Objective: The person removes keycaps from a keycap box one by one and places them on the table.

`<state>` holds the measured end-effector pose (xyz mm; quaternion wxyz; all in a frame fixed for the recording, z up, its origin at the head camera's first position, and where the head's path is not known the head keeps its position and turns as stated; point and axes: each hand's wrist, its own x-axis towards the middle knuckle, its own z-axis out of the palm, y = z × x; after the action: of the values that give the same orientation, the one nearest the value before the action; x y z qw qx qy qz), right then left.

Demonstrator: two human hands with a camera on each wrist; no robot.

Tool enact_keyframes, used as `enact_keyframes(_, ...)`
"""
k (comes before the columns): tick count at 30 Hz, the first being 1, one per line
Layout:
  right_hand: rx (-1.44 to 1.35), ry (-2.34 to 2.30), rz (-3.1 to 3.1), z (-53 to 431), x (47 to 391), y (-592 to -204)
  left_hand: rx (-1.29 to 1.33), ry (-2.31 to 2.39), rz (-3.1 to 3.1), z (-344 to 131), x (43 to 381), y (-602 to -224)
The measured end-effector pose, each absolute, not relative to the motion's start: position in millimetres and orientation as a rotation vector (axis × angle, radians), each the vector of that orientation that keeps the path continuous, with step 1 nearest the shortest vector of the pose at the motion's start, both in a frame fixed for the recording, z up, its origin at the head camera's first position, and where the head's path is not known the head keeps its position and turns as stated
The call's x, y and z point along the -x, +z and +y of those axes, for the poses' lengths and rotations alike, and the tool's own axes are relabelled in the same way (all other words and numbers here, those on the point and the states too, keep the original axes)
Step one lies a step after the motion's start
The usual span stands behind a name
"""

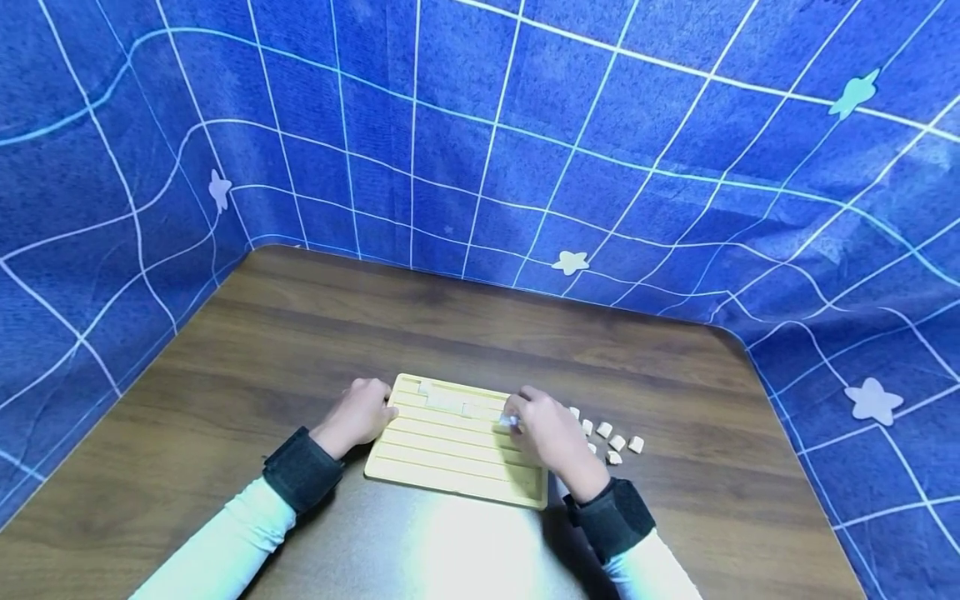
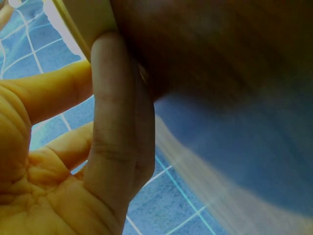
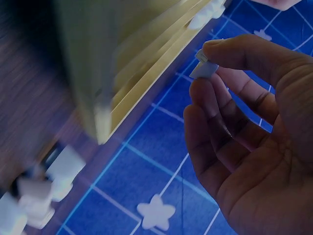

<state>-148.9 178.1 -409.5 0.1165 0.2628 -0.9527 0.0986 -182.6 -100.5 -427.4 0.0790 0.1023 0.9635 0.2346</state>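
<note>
A pale yellow ridged tray (image 1: pixel 450 463) lies on the table, with long grooves running across it. Its left edge is gripped by my left hand (image 1: pixel 358 413), the thumb reaching over the rim. In the left wrist view, fingers (image 2: pixel 112 98) meet the tray's edge (image 2: pixel 88 19). Over the tray's right part, my right hand (image 1: pixel 553 429) pinches a small white block (image 3: pixel 204 68) between thumb and fingertips. Several white pieces (image 1: pixel 446 402) sit in the upper grooves of the tray.
Several loose white blocks (image 1: pixel 617 442) are scattered on the brown wooden table (image 1: pixel 360 308), to the right of the tray and partly behind the right hand. A blue cloth (image 1: pixel 450 125) with white lines and stars borders the table at the back and sides.
</note>
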Motion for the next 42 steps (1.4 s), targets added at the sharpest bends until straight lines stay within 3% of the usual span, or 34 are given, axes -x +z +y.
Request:
enact_keyframes(19,-0.586,0.327,-2.771,242.1,124.2,-426.7,-0.274,0.699,2.876,-105.4,184.5,-431.1)
enact_keyframes(42,-0.499,0.346,-2.89,259.1,114.8,-437.8,-0.275,0.687,2.865,-101.7,185.4,-431.2)
